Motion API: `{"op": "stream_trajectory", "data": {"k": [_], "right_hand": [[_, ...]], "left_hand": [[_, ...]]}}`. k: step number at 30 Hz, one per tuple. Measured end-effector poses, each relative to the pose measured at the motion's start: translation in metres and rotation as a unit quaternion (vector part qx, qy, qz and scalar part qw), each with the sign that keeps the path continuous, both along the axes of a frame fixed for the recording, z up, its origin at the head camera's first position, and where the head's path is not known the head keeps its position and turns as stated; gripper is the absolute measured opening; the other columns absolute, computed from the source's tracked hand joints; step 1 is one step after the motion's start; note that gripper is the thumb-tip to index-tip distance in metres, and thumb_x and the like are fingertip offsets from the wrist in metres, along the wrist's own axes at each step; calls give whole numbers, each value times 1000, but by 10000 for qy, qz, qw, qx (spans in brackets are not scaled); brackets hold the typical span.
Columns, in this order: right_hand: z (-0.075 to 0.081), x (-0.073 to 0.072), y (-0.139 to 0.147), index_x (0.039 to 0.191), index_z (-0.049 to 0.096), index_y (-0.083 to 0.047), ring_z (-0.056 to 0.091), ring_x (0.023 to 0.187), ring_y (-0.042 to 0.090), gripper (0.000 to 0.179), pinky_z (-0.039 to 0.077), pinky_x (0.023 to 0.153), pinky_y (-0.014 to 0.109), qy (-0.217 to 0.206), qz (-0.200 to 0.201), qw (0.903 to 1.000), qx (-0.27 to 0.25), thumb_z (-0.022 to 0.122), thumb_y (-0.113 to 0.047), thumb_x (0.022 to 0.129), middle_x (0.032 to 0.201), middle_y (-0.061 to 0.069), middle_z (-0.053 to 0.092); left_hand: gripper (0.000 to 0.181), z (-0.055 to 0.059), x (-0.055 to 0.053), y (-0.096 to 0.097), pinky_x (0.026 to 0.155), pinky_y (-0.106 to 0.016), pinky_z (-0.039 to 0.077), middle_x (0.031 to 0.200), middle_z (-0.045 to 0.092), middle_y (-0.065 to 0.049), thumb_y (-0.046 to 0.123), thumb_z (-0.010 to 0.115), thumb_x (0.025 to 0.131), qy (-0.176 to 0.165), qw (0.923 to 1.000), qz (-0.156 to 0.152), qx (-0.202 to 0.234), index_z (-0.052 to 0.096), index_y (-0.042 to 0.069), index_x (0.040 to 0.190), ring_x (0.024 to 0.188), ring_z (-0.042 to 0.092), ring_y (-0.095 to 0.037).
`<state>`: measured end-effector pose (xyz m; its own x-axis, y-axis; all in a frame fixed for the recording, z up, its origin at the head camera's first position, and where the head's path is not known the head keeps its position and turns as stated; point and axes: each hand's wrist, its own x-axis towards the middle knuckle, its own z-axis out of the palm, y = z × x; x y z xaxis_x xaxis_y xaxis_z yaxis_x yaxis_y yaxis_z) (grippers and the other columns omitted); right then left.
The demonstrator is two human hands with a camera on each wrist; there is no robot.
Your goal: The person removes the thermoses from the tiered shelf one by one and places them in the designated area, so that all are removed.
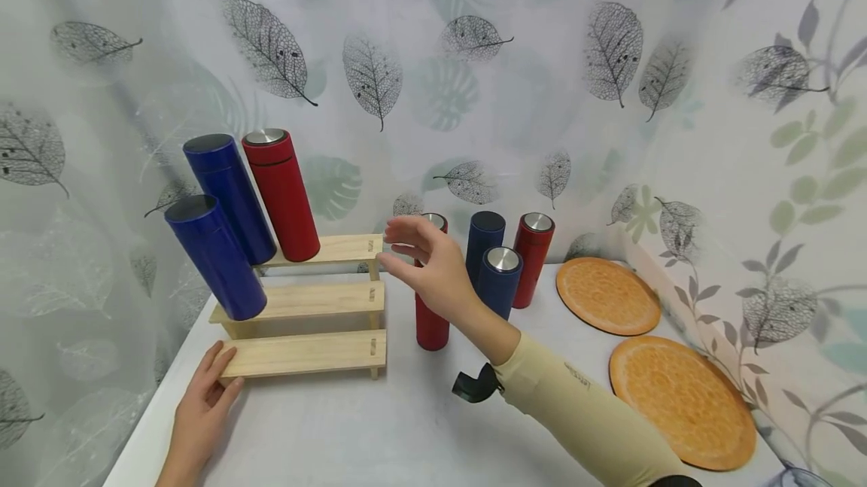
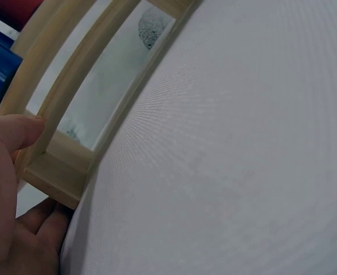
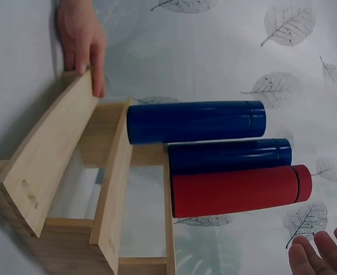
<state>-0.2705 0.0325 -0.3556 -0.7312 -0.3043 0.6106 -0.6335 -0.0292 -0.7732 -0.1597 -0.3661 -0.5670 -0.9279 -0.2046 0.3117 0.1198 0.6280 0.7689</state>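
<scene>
My left hand (image 1: pixel 203 404) grips the left end of the lowest step of a three-step wooden rack (image 1: pixel 305 355); in the left wrist view its thumb lies on the wood. A blue thermos flask (image 1: pixel 217 257) stands upright on the middle step. On the top step are another blue flask (image 1: pixel 230 197) and a red flask (image 1: pixel 281 197), side by side. My right hand (image 1: pixel 433 265) hangs in the air right of the rack, fingers bent loosely with nothing between them. Behind it, partly hidden, a red flask (image 1: pixel 431 329) stands on the table.
More flasks stand to the right: a dark blue one (image 1: pixel 486 231), a blue one with a silver lid (image 1: pixel 497 284) and a red one (image 1: pixel 533 261). Two round orange mats (image 1: pixel 608 295) lie along the right side of the white table (image 1: pixel 339 434). Leaf-patterned curtains (image 1: pixel 406 58) surround it.
</scene>
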Motion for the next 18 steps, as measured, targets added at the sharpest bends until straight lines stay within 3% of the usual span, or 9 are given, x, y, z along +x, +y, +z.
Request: {"op": "stream_trajectory", "data": {"k": [6, 15, 18], "right_hand": [[8, -10, -16, 142, 66, -6, 68, 124, 25, 47, 56, 108, 38, -158, 147, 9998, -20, 82, -12, 98, 133, 6, 71], [17, -20, -42, 146, 64, -9, 67, 128, 22, 52, 54, 111, 40, -305, 253, 9991, 169, 82, -20, 98, 140, 2, 68], [23, -24, -52, 146, 64, -8, 66, 129, 23, 53, 53, 111, 40, -377, 229, 9989, 166, 83, -19, 98, 141, 2, 68]], "left_hand": [[57, 0, 0, 0, 97, 4, 30, 175, 28, -20, 20, 68, 110, 117, 9999, 13, -75, 50, 3, 161, 137, 23, 21], [57, 0, -1, 1, 98, 3, 30, 175, 28, -21, 19, 68, 110, 150, 9999, -65, -21, 50, 3, 162, 134, 23, 24], [58, -2, 0, 1, 98, 4, 30, 176, 27, -19, 22, 67, 111, 41, 10000, -28, -18, 48, 5, 163, 140, 23, 19]]}}
